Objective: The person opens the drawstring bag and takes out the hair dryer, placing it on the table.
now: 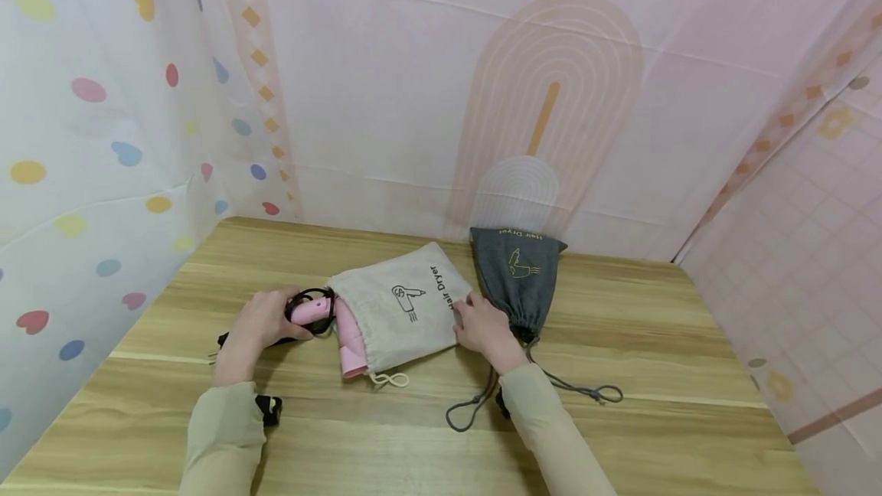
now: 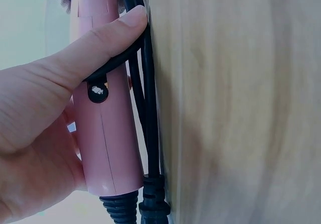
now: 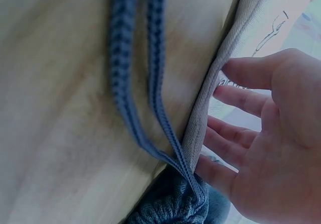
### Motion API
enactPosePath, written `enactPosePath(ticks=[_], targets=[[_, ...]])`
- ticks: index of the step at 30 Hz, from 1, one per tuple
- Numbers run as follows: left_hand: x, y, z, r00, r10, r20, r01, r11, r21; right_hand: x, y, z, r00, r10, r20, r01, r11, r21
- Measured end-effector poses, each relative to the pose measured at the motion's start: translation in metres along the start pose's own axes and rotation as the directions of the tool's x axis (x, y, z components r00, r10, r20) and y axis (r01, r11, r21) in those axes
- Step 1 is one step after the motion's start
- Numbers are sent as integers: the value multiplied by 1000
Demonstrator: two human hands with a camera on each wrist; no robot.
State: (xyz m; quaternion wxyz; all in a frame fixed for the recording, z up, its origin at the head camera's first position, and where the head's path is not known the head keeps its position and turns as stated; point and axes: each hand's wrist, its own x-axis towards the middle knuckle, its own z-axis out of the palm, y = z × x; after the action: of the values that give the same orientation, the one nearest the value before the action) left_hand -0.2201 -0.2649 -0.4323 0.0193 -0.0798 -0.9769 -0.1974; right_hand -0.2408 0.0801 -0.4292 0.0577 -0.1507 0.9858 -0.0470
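Note:
A pink hair dryer (image 1: 351, 343) lies partly inside a beige drawstring bag (image 1: 405, 305) printed "Hair Dryer". Its handle (image 2: 108, 133) sticks out on the left, wrapped in a black cord (image 2: 145, 98). My left hand (image 1: 265, 320) grips this handle, with the thumb across the cord. At the bag's right end, my right hand (image 1: 485, 325) touches the bottom edge with spread, fairly straight fingers (image 3: 225, 146). A dark grey drawstring bag (image 1: 518, 282), also printed "Hair Dryer", lies just beyond the right hand. The dryer's part inside the beige bag is hidden.
Grey drawstrings (image 1: 575, 385) trail from the dark bag across the wooden table (image 1: 372, 450). A pale loop of cord (image 1: 390, 380) hangs from the beige bag's mouth. Patterned curtains (image 1: 386, 98) stand behind the table and along both sides.

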Motion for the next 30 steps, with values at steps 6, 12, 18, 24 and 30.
enactPosePath(ticks=[6, 12, 18, 24, 30], targets=[[1, 1, 2, 1000, 0, -21, 0, 1000, 0, 8, 0, 1, 1000, 13, 27, -14, 999, 42], [1, 2, 1, 1000, -19, -3, 19, 1000, 1, 3, -6, 2, 999, 19, 48, -21, 999, 37], [0, 3, -2, 1000, -30, 2, 30, 999, 13, -8, -17, -4, 1000, -6, 25, 6, 1000, 14], [0, 4, -2, 999, -35, 5, 35, 999, 19, -11, -22, -2, 999, -7, 41, 6, 1000, 18], [0, 4, -1, 999, -44, 12, 44, 999, 24, -10, -24, 3, 1000, -8, 7, 8, 1000, -3]])
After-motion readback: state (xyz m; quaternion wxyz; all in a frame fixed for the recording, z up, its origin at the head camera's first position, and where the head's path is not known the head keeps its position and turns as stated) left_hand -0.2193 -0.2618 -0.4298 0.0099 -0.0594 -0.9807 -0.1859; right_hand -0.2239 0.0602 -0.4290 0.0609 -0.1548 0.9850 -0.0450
